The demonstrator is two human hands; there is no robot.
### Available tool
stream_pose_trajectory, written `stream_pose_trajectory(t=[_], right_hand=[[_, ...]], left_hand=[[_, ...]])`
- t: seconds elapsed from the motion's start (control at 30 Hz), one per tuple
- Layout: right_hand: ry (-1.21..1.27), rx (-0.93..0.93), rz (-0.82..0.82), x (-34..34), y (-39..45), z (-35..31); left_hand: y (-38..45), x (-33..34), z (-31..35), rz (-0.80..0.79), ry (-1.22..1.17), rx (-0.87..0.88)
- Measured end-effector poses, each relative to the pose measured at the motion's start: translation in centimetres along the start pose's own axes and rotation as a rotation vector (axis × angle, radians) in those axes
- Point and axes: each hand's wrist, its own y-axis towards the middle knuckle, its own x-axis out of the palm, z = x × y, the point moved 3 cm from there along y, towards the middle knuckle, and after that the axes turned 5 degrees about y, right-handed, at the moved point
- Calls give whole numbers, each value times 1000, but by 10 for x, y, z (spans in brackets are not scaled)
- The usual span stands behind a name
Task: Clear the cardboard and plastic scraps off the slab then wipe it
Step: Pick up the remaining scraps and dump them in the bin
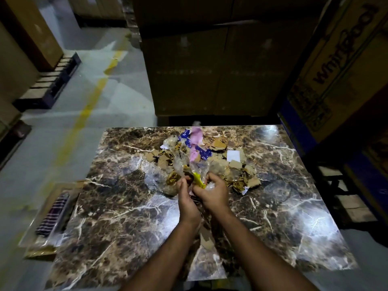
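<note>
Both hands meet over the slab [117, 217]: left hand [185, 193] and right hand [212, 191] each grasp crumpled plastic [198, 179] at the near edge of the scrap pile [222, 158], which lies far-centre.

Dim warehouse interior. Grey concrete floor [88, 97] carries a worn yellow line [84, 116] running far-left. Stacked cardboard cartons [210, 66] stand far; a printed carton [340, 66] right. Dark pallet [52, 85], apparently plastic, left.
</note>
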Motion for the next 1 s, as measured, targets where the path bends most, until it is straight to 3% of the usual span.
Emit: stream_pose_trajectory(t=[0.23, 0.3, 0.4, 0.47, 0.53, 0.57, 0.67, 0.73, 0.87, 1.0], right_hand=[[30, 188, -70, -20, 16, -13], [20, 228, -141, -30, 19, -21], [-44, 268, -278, -48, 27, -25], [-184, 222, -343, -57, 32, -25], [-301, 165, -394, -60, 36, -29], [-359, 119, -430, -61, 37, -35], [-437, -3, -530, -62, 40, -56], [-386, -57, -536, -68, 46, -64], [-47, -49, -545, -81, 56, -72], [210, -43, -421, -82, 57, -77]], left_hand=[[13, -3, 18, -116, 103, 88], [19, -6, 26, -122, 285, 157], [18, -3, 48, -135, 572, 341], [16, 8, 66, -153, 796, 585], [22, 23, 79, -248, 1039, 830], [27, 31, 84, -355, 1127, 853], [35, 48, 85, -765, 1223, 612], [39, 51, 79, -855, 1141, 424], [34, 53, 74, -760, 792, 157], [22, 61, 65, -629, 500, -77]])
